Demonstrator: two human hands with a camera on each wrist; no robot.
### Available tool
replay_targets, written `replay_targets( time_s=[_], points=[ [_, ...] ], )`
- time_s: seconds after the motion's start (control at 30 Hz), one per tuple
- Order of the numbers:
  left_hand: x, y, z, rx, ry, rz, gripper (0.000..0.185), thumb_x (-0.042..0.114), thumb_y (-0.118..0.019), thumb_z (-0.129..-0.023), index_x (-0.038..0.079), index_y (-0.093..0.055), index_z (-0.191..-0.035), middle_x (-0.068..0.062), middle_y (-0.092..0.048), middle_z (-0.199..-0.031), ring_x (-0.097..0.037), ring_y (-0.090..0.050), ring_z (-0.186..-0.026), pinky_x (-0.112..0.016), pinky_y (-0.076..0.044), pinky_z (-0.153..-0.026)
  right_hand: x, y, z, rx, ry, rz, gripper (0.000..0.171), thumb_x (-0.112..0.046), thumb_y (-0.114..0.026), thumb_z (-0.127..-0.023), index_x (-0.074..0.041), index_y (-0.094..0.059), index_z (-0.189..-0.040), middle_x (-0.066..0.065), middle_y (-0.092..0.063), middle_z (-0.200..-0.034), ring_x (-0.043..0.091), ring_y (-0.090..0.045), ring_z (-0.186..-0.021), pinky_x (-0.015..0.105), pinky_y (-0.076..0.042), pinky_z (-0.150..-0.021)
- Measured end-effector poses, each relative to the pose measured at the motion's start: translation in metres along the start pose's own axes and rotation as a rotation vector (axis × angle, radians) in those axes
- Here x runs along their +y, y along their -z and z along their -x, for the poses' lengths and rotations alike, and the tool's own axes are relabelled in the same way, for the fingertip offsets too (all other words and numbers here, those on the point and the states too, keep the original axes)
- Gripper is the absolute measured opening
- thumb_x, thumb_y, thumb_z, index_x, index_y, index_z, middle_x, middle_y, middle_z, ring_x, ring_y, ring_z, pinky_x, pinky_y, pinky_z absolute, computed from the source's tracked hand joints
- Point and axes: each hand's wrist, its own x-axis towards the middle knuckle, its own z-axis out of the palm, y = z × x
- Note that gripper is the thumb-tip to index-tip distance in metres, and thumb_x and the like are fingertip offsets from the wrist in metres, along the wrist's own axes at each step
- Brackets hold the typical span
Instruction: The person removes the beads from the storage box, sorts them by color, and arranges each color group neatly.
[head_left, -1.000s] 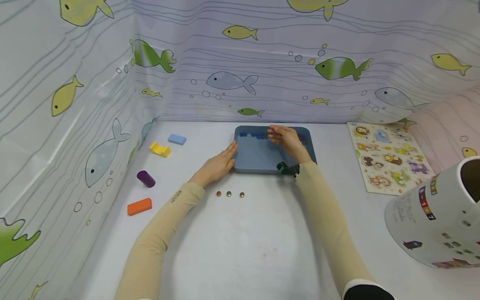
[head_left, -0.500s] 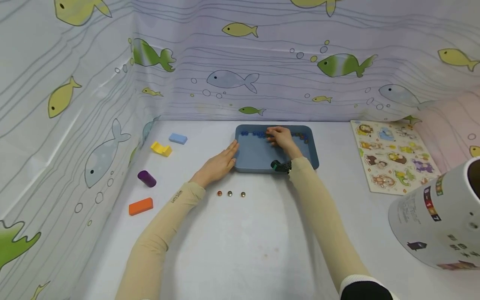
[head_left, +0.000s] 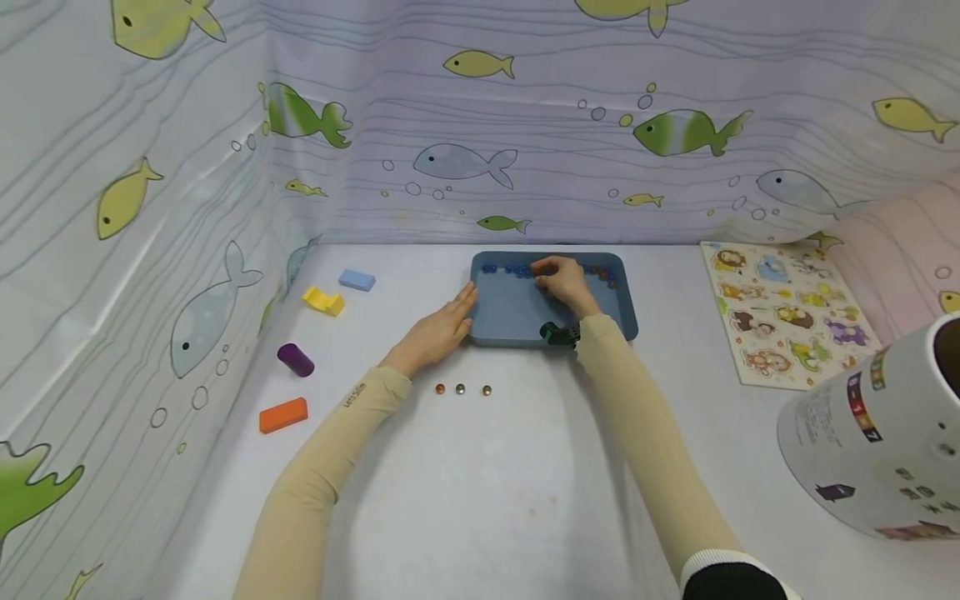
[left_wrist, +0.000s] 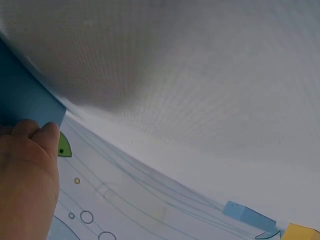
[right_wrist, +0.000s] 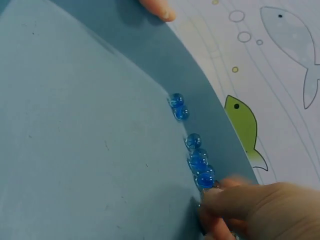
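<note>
Seen from the head cam, left hand (head_left: pixel 435 333) lying flat with straight fingers against the left wall of the blue tray (head_left: pixel 517 321), steadying it. Right hand (head_left: pixel 564 283) reaching into the tray's far side, fingers curled over the row of blue marbles (head_left: pixel 514 270) lined along the back wall. Three marbles (head_left: pixel 461 389) already sitting in a neat row on the table in front of the tray, so probably early days, with most of the lot still in the tray. Off to the left: orange block (head_left: pixel 282 414), purple cylinder (head_left: pixel 295 359), yellow piece (head_left: pixel 323 299), light blue block (head_left: pixel 356 280). Animal puzzle board (head_left: pixel 780 312) on the right.

From the left wrist cam, mostly table cloth, plus fingertips (left_wrist: pixel 47 132) pressed on the tray edge (left_wrist: pixel 25 100). Rest of the hand cropped.

From the right wrist cam, blue marbles (right_wrist: pixel 197 160) strung along the tray's wall, fingertips (right_wrist: pixel 220 200) pinched together right at the near end of the row, touching the last marble. Blurry there, so can't tell for sure whether a marble is actually gripped or just touched. Marbles past the hand hidden.
</note>
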Motion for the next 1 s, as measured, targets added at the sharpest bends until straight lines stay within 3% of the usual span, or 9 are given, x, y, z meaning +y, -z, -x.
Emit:
replay_targets(
  time_s=[0.13, 0.23, 0.53, 0.7, 0.83, 1.0],
  points=[
    [0.002, -0.001, 0.0, 0.003, -0.003, 0.001, 0.057, 0.027, -0.028, -0.106, 0.008, -0.009, -0.156, -0.004, 0.0, -0.165, -0.021, -0.011, -0.152, -0.038, -0.016, -0.125, 0.001, 0.0, 0.001, -0.003, 0.003, 0.053, 0.026, -0.015, -0.063, -0.094, -0.011, -0.069, -0.119, 0.011, -0.066, -0.122, 0.02, -0.06, -0.094, 0.027, -0.05, -0.072],
    [0.002, 0.001, 0.0, 0.006, 0.001, 0.001, 0.057, 0.026, -0.029, -0.106, 0.007, -0.01, -0.156, -0.004, -0.001, -0.165, -0.021, -0.011, -0.152, -0.039, -0.016, -0.125, 0.001, 0.001, 0.002, 0.002, 0.007, 0.021, 0.025, -0.017, -0.062, -0.095, -0.009, -0.069, -0.118, 0.013, -0.066, -0.119, 0.021, -0.062, -0.095, 0.028, -0.053, -0.075],
    [0.002, 0.0, 0.001, 0.008, 0.003, -0.004, 0.057, 0.025, -0.029, -0.106, 0.007, -0.01, -0.156, -0.005, -0.001, -0.165, -0.021, -0.012, -0.152, -0.038, -0.016, -0.125, 0.004, 0.008, 0.004, -0.04, -0.022, -0.315, 0.035, -0.019, -0.051, -0.101, 0.002, -0.06, -0.128, 0.015, -0.066, -0.114, 0.003, -0.062, -0.072, 0.017, -0.055, -0.066],
    [0.003, 0.001, 0.002, 0.002, 0.002, -0.001, 0.057, 0.025, -0.03, -0.106, 0.006, -0.01, -0.156, -0.005, -0.001, -0.165, -0.022, -0.012, -0.152, -0.039, -0.017, -0.125, 0.005, 0.009, 0.006, -0.08, -0.05, -0.436, 0.041, -0.023, -0.044, -0.104, 0.005, -0.057, -0.13, 0.001, -0.066, -0.09, 0.003, -0.059, -0.068, 0.017, -0.052, -0.062],
    [0.003, 0.0, 0.001, 0.004, 0.003, -0.005, 0.057, 0.024, -0.03, -0.105, 0.006, -0.011, -0.156, -0.005, -0.002, -0.165, -0.022, -0.013, -0.151, -0.039, -0.017, -0.125, 0.005, 0.011, 0.008, -0.11, -0.08, -0.452, 0.048, -0.032, -0.039, -0.105, 0.006, -0.056, -0.129, -0.006, -0.056, -0.074, 0.004, -0.049, -0.063, 0.017, -0.043, -0.056],
    [0.001, -0.001, 0.001, 0.015, 0.0, -0.027, 0.057, 0.025, -0.03, -0.105, 0.006, -0.012, -0.155, -0.006, -0.004, -0.165, -0.022, -0.014, -0.151, -0.038, -0.018, -0.125, 0.002, 0.013, 0.016, -0.138, -0.082, -0.423, 0.049, -0.033, -0.038, -0.105, 0.005, -0.057, -0.128, -0.006, -0.051, -0.073, 0.006, -0.044, -0.064, 0.019, -0.039, -0.056]
  ],
)
